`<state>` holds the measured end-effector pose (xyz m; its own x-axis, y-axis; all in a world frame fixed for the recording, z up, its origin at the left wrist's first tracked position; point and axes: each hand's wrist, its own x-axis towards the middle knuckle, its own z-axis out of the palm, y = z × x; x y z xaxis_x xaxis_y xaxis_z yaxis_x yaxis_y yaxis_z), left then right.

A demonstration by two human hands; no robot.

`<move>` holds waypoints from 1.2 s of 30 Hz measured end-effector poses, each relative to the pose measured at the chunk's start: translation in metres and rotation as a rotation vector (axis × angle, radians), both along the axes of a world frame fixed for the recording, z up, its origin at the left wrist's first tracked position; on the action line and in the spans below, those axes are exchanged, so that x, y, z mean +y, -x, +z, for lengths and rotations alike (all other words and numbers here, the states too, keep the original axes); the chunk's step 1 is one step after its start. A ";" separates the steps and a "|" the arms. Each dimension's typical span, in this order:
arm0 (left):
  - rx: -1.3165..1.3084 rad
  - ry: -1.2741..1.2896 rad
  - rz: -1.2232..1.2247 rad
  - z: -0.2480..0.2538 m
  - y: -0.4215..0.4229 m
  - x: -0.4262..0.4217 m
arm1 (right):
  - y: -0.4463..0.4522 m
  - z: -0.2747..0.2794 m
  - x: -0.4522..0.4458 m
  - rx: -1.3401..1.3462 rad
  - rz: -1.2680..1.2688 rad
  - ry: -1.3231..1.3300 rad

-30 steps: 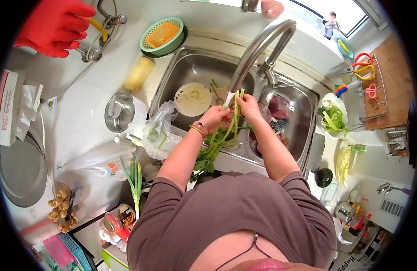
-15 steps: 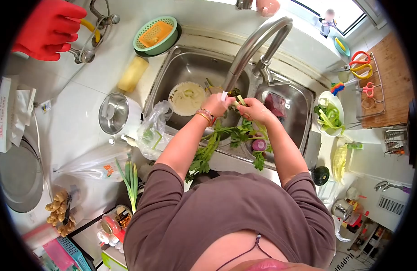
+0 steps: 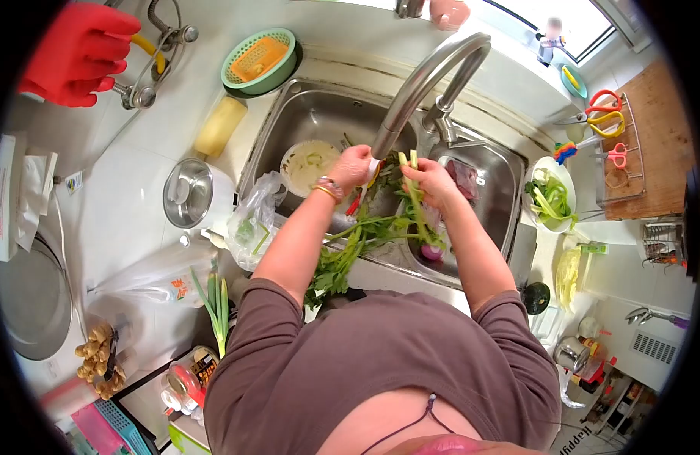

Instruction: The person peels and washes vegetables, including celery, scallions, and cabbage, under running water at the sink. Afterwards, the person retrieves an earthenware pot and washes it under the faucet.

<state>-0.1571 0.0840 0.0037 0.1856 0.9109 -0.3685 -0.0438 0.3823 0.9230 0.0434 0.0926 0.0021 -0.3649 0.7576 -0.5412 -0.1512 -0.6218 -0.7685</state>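
Note:
Over the divider of the double sink (image 3: 335,102), my right hand (image 3: 432,183) is closed around pale green celery stalks (image 3: 415,203). Leafy celery (image 3: 357,246) trails below it across the sink's front edge. My left hand (image 3: 353,167), with bracelets at the wrist, is curled beside the tap's spout (image 3: 392,133); what its fingers hold, if anything, is hidden. Behind that hand sits a pale round bowl (image 3: 304,163) with light pieces in it. A red chili (image 3: 354,205) shows just below the left hand, and a purple onion (image 3: 432,252) lies in the right basin.
A wrapped dark red package (image 3: 464,180) lies in the right basin. To the right stands a white bowl of cut greens (image 3: 551,193). On the left are a clear plastic bag (image 3: 255,220), a steel pot (image 3: 191,193) and a green colander (image 3: 278,72). Scissors (image 3: 606,121) hang by a wooden board (image 3: 646,144).
My hands have moved apart: the left has shifted slightly left, and the right keeps the celery stalks, now more upright. The red chili has come into view.

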 end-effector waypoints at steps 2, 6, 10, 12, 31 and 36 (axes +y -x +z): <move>0.148 -0.027 0.085 0.014 -0.021 -0.005 | 0.027 -0.007 0.002 0.045 -0.061 -0.003; -0.302 0.130 0.084 -0.026 0.003 0.002 | 0.040 -0.028 0.006 -0.173 0.096 -0.297; -0.178 -0.014 0.024 -0.019 0.024 -0.004 | 0.048 -0.003 0.009 -0.345 0.278 -0.456; -0.018 -0.098 0.016 -0.017 0.028 -0.010 | 0.049 0.004 0.012 -0.448 0.387 -0.520; 0.013 -0.167 -0.021 -0.034 0.058 -0.019 | 0.087 0.005 0.024 -0.502 0.492 -0.577; -0.211 -0.030 -0.014 -0.014 0.049 -0.020 | 0.068 0.005 0.029 -0.320 0.193 -0.600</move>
<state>-0.2060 0.0643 -0.0102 0.2682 0.9178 -0.2928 -0.2326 0.3566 0.9049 -0.0241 0.1217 0.0072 -0.4154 0.8966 -0.1538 0.2099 -0.0701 -0.9752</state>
